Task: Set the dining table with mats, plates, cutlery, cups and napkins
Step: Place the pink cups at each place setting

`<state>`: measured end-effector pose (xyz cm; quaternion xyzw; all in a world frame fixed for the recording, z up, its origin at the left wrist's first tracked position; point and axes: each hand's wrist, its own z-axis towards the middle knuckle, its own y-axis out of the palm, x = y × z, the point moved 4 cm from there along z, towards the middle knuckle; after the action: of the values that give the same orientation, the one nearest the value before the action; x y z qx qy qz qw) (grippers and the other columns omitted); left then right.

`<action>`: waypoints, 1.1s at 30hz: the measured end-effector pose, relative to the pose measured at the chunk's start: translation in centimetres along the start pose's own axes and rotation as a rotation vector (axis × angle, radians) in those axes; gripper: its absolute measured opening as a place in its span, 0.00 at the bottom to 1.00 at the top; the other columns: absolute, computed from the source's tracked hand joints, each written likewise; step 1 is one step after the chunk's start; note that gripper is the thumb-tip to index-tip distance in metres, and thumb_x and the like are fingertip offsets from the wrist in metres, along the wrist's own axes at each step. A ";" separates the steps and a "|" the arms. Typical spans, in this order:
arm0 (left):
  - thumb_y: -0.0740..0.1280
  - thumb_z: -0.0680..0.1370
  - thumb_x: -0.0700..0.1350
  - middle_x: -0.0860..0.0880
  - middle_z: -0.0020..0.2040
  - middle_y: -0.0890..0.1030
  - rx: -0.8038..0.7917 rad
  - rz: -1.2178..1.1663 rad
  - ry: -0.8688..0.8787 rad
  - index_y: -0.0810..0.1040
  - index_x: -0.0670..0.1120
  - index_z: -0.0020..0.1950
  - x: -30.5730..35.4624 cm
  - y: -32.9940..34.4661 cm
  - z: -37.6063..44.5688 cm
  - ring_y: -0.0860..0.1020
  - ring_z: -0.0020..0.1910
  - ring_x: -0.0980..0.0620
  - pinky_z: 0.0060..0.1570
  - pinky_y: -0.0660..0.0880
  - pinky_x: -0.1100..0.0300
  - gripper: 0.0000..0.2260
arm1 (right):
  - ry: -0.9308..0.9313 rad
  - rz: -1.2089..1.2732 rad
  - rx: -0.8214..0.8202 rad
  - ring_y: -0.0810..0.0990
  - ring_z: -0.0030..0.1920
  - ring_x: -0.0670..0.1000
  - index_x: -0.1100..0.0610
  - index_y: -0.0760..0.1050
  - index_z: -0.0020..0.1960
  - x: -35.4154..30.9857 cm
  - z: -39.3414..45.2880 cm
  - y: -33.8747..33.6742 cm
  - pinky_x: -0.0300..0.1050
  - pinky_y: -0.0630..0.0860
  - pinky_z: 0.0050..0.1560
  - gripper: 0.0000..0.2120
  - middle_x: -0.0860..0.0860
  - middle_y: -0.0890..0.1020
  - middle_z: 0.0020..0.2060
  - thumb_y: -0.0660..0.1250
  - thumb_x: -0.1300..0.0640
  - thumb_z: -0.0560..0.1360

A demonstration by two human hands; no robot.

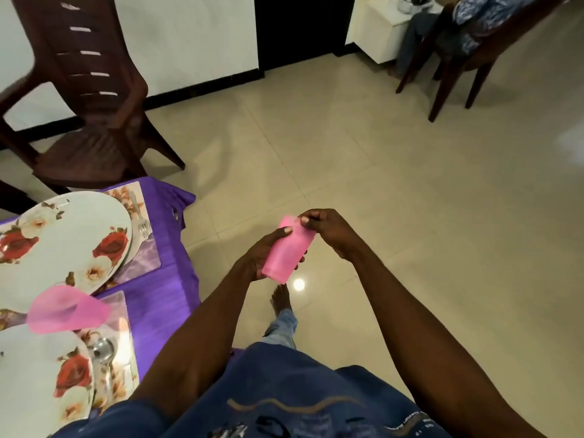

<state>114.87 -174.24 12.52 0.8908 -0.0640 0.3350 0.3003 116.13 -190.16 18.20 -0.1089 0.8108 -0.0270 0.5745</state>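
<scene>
Both arms out over floor beside table, left hand wrapped round pink cup, right hand pinching its rim (probably separating stacked cups before placing).

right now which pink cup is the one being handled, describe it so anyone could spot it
Look right of the purple-clothed table, out over the tiled floor. The pink cup is held there, left hand round its body, right hand pinching its rim. The other pink cup lies on the table between plates.
</scene>
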 end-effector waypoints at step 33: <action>0.76 0.68 0.42 0.42 0.55 0.81 0.896 -0.313 0.693 0.74 0.46 0.66 39.5 -35.2 8.5 0.79 0.54 0.44 0.55 0.77 0.46 0.28 | -0.112 -0.069 -0.812 0.79 0.51 0.53 0.54 0.71 0.56 -27.2 56.7 26.9 0.53 0.79 0.51 0.34 0.53 0.79 0.51 0.80 0.48 0.55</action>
<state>161.02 -147.17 15.26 0.7683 0.3181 0.5526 -0.0564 173.96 -153.63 19.67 -0.3551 0.7189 0.2821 0.5269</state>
